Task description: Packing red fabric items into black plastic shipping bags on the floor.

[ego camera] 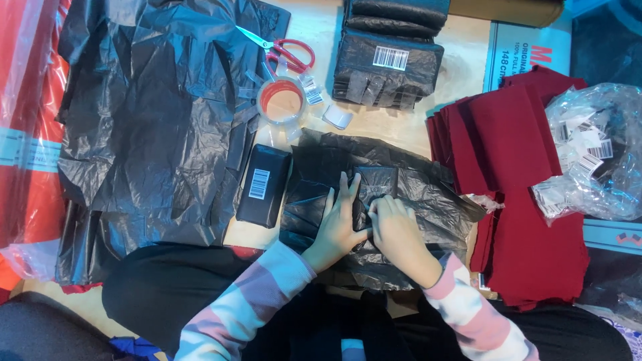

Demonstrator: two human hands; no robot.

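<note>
Here, seen from above:
Left hand (pixel 338 224): flat, fingers spread, pressing on the black plastic bag (pixel 401 180).
Right hand (pixel 396 230): fingers together, pushing a fold of the same bag down.
Bag: on the table before the person, wrapped round a small package.
Left of it: wrapped black parcel (pixel 263 185).
Above: tape roll (pixel 281 101), scissors (pixel 284 49).
Right: dark red cloths (pixel 521 154).

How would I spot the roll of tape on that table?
Start at the big spread of black plastic sheets on the left. At its right edge, just below the red-handled scissors, sits the clear tape roll. It is the only round, see-through ring; everything near it is flat and black.
</note>
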